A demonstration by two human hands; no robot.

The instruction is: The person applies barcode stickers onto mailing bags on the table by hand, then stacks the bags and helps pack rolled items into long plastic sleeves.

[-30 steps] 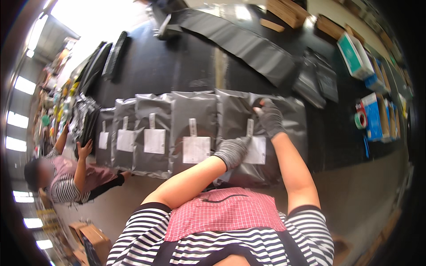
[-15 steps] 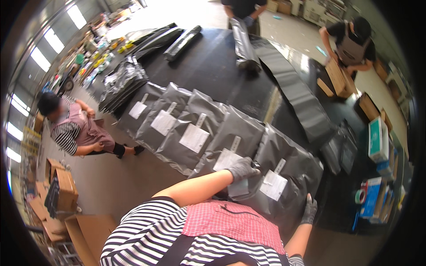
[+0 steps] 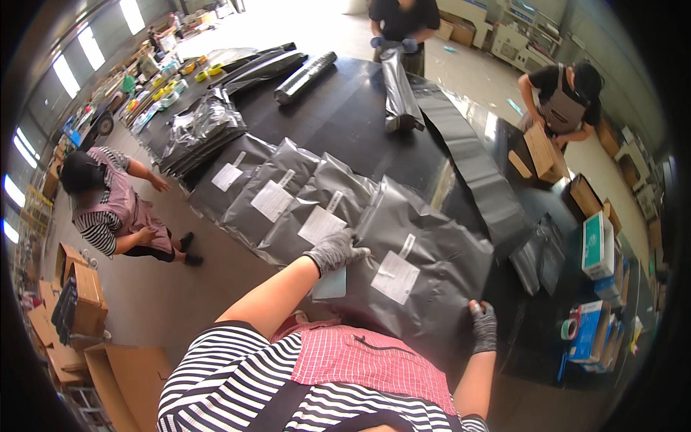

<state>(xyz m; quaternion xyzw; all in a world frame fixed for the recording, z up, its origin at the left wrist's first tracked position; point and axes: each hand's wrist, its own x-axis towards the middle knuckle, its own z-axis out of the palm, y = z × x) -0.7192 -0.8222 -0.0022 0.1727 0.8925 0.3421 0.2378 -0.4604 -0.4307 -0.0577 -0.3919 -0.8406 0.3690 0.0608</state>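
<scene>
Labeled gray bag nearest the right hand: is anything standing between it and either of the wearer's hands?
Nothing visible does. The left hand is at the left edge of the gray bag, and the right hand is at its lower right edge. The white label lies on the bag, blocking neither.

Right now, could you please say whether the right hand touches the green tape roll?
Apart; the head view shows black tabletop between right hand and tape roll.
</scene>
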